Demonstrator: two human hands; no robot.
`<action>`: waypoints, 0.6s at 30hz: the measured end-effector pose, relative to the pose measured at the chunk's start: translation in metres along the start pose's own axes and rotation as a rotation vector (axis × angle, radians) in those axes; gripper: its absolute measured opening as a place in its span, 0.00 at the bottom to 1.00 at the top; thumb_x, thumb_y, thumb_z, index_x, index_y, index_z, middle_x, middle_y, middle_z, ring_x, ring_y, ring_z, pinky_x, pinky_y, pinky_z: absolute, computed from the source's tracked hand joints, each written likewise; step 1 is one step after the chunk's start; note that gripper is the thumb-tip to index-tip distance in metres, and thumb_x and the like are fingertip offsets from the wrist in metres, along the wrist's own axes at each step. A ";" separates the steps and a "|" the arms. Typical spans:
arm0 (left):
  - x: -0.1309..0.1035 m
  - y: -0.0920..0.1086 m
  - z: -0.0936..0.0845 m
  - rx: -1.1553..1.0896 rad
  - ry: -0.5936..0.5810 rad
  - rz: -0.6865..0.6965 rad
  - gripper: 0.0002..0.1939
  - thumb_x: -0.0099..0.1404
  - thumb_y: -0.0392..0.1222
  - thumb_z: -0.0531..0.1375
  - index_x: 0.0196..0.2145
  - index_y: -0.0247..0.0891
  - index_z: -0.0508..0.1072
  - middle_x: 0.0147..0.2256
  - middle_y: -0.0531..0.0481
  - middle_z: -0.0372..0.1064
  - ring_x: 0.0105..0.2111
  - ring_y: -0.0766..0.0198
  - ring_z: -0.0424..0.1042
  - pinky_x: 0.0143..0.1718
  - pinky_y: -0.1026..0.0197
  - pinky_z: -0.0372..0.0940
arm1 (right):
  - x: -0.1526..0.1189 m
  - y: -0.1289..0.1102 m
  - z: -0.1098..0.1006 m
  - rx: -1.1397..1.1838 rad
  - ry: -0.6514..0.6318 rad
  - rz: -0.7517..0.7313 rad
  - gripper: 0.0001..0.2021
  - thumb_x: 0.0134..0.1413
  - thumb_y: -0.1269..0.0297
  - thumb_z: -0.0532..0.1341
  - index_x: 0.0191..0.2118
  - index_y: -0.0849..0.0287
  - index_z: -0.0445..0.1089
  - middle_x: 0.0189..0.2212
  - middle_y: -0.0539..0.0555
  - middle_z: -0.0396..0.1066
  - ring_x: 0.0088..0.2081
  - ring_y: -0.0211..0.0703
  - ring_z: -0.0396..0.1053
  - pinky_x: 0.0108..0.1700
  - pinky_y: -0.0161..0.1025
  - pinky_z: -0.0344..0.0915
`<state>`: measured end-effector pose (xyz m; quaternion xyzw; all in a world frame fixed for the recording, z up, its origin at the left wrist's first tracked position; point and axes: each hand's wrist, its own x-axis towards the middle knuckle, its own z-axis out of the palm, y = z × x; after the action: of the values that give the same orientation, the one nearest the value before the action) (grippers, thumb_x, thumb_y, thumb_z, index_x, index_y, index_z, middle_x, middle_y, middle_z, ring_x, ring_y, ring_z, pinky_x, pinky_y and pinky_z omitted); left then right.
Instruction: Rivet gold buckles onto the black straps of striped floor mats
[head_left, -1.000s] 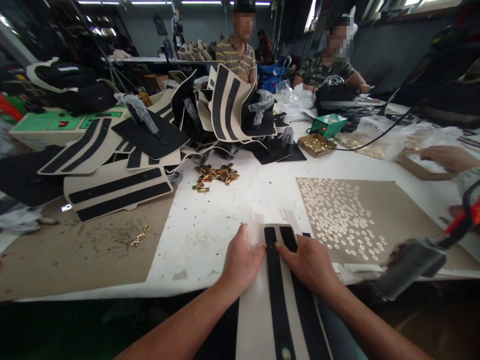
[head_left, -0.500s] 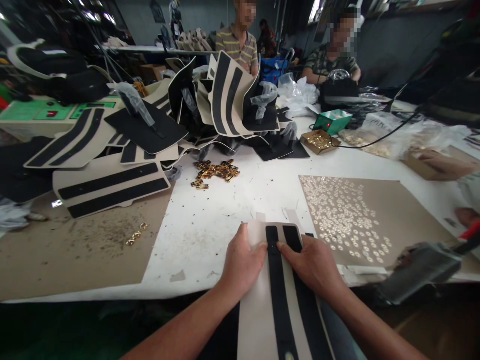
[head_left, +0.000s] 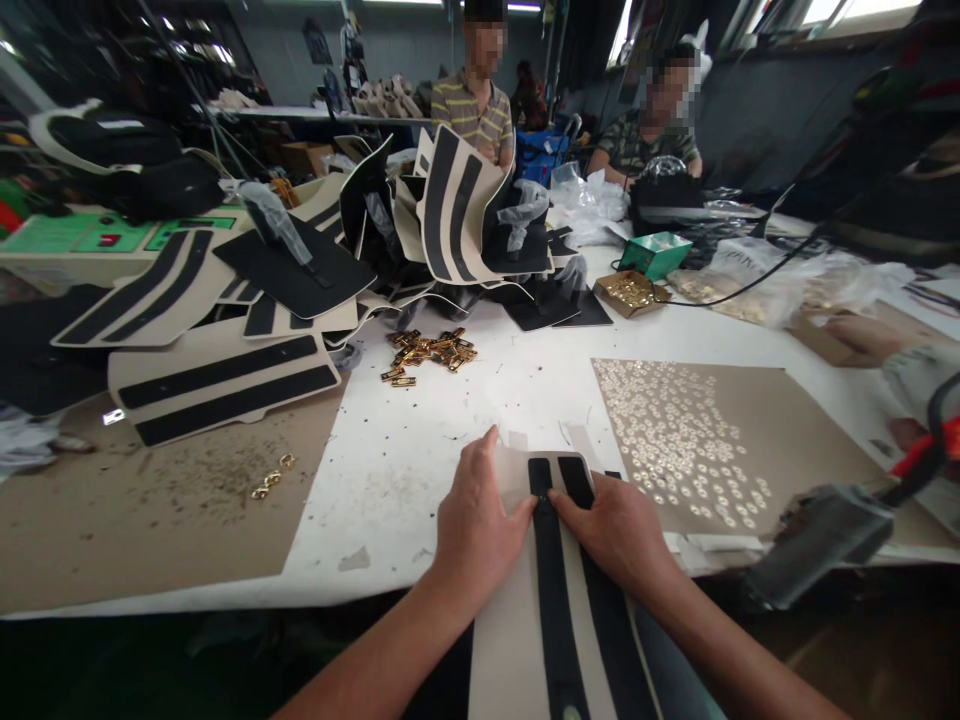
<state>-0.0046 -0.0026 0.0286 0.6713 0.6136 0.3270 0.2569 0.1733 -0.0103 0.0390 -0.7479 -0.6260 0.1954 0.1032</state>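
Note:
A beige bag panel (head_left: 504,620) with two black stripes lies lengthwise before me, its far end over the table edge. My left hand (head_left: 480,515) grips its left side, thumb pressed on the left black stripe near a small dark spot. One finger of that hand points up past the panel's far edge. On the other side, my right hand (head_left: 622,525) clasps the panel, its thumb tip meeting the same stripe close to the left thumb. The remaining fingers of both hands are largely hidden beneath the panel. A small round metal piece (head_left: 571,712) shows low on the stripe.
Striped panels (head_left: 225,385) are heaped at the left back. Gold metal clasps (head_left: 431,350) lie beside them. Many small rings (head_left: 667,430) cover a brown board at right. A grey-wrapped tool (head_left: 825,540) juts over the right edge. Co-workers (head_left: 472,110) sit across; another person's hand (head_left: 862,335) is at right.
The whole view has shifted slightly. Both hands keep hold of the panel, thumbs on the stripe, while a left finger now reaches a little higher.

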 end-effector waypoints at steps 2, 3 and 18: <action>-0.003 -0.001 0.001 0.103 0.040 0.192 0.42 0.57 0.38 0.71 0.66 0.41 0.60 0.69 0.37 0.57 0.68 0.40 0.55 0.66 0.37 0.56 | 0.001 0.001 0.002 -0.006 0.012 -0.009 0.16 0.61 0.51 0.61 0.37 0.57 0.79 0.34 0.60 0.82 0.38 0.58 0.79 0.36 0.42 0.63; -0.004 -0.003 0.003 0.116 0.012 0.277 0.37 0.57 0.38 0.71 0.63 0.42 0.66 0.67 0.39 0.60 0.68 0.41 0.56 0.67 0.36 0.55 | 0.001 0.001 0.003 -0.002 0.016 -0.009 0.15 0.61 0.51 0.61 0.37 0.58 0.79 0.34 0.61 0.82 0.38 0.58 0.79 0.36 0.42 0.63; -0.004 -0.013 0.015 -0.043 -0.041 0.332 0.15 0.56 0.35 0.71 0.41 0.44 0.76 0.53 0.47 0.76 0.56 0.46 0.71 0.58 0.39 0.65 | -0.030 0.100 -0.009 0.379 0.309 -0.049 0.14 0.63 0.55 0.59 0.43 0.59 0.76 0.34 0.54 0.75 0.35 0.47 0.72 0.42 0.42 0.66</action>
<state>-0.0017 -0.0040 0.0085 0.7642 0.4819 0.3641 0.2262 0.2627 -0.0581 0.0114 -0.7206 -0.5729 0.1902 0.3411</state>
